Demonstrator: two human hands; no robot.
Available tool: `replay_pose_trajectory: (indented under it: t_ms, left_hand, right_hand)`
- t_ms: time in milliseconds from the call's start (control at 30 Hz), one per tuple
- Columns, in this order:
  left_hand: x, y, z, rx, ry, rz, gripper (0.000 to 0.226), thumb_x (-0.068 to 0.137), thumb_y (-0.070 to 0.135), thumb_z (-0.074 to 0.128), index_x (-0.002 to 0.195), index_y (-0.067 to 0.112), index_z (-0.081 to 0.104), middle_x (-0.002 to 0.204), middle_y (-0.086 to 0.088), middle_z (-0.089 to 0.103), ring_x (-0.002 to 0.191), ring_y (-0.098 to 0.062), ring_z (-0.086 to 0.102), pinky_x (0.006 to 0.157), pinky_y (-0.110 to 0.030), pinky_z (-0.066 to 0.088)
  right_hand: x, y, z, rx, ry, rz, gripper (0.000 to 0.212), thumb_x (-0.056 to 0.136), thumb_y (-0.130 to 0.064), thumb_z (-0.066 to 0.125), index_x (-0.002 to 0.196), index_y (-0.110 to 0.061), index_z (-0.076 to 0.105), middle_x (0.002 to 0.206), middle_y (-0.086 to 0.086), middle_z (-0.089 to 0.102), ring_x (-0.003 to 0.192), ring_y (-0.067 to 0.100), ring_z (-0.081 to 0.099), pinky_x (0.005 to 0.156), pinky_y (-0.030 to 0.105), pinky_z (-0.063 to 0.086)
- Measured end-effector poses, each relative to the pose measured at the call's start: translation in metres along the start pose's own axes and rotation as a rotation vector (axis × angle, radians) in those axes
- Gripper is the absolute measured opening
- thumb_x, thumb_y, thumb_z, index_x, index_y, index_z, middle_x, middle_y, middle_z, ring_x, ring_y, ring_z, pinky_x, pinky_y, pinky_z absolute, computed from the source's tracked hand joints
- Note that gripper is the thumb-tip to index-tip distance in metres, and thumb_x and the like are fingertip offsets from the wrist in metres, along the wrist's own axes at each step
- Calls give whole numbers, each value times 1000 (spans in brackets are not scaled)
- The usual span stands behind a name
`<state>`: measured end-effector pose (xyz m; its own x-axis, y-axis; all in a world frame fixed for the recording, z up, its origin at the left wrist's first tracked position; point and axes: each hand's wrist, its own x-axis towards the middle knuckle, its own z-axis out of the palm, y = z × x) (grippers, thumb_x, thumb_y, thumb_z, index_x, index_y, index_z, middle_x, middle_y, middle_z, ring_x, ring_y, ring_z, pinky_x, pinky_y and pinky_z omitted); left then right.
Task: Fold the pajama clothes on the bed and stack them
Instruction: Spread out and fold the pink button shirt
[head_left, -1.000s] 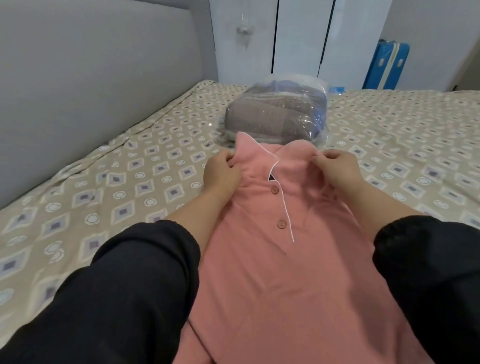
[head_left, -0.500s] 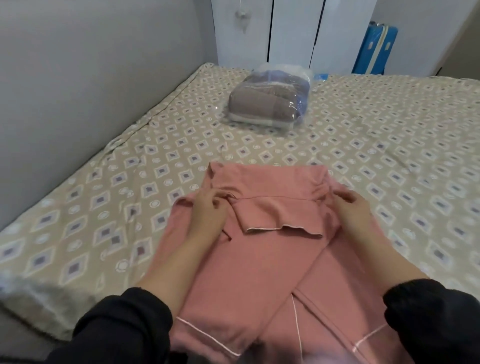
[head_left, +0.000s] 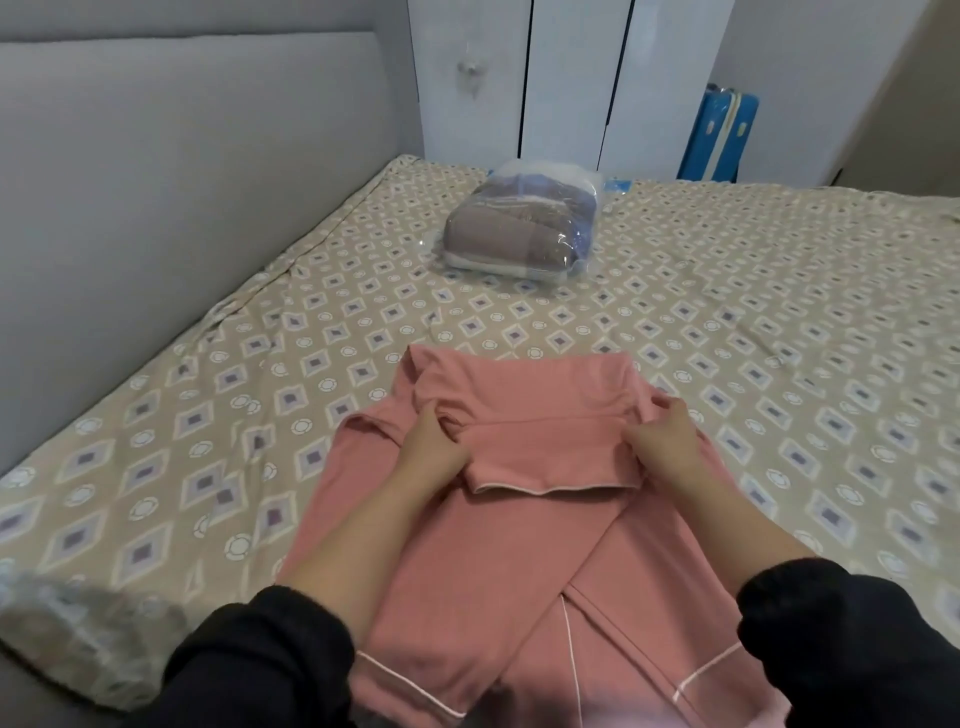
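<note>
Bare forearms (head_left: 363, 540) reach forward from black sleeves (head_left: 249, 660) bunched near elbows, left hand (head_left: 434, 441) and right hand (head_left: 662, 441) level, apart, knuckles up, fingers curled, each pinching the pink cotton pajama top (head_left: 467, 571).

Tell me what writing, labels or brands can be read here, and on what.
None can be read.
The pajama top is plain pink; the bag and the blue suitcase show no legible label; the sheet has only a diamond pattern.
</note>
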<state>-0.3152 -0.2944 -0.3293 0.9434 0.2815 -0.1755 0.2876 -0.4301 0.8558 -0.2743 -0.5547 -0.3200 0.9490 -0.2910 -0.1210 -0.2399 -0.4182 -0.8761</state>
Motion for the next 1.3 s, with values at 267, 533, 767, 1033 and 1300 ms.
replay_pose_trajectory:
  t_ms: [267, 533, 767, 1033, 1300]
  left_hand:
    - [37, -4, -35, -14, 313, 66, 31, 87, 22, 57, 118, 16, 56, 88, 11, 60, 95, -20, 58, 76, -28, 37]
    - [115, 3, -30, -164, 280, -103, 39, 89, 32, 57, 118, 7, 59, 118, -10, 64, 109, -28, 59, 92, -36, 46]
    - [139, -6, -33, -338, 397, -166, 47, 82, 12, 66, 128, 11, 56, 134, -8, 55, 119, -26, 53, 101, -35, 44]
    - [109, 21, -20, 344, 496, 370, 48, 91, 14, 50, 138, 11, 45, 137, -12, 47, 125, -30, 42, 104, -41, 34]
    - [97, -11, 21, 921, -40, 340, 61, 99, 52, 18, 154, 29, 6, 163, 5, 0, 149, -15, -6, 116, -45, -9]
  right_hand:
    - [44, -3, -14, -99, 33, -106, 41, 86, -32, 61, 122, -12, 56, 90, -6, 56, 84, 13, 52, 74, 27, 38]
    - [97, -23, 12, -206, -27, -75, 43, 89, -20, 54, 49, -12, 42, 46, 1, 39, 50, 18, 38, 50, 31, 29]
    - [118, -23, 15, 64, 51, 106, 40, 87, -19, 64, 53, -12, 43, 53, 7, 39, 50, 21, 34, 55, 30, 34]
    - [93, -35, 32, -317, 279, -297, 43, 93, -17, 51, 132, -1, 47, 126, 21, 54, 119, 37, 48, 99, 44, 38]
    - [81, 0, 56, -985, -270, -665, 55, 101, -45, 25, 152, -25, 21, 160, -6, 15, 148, 10, 8, 116, 50, 0]
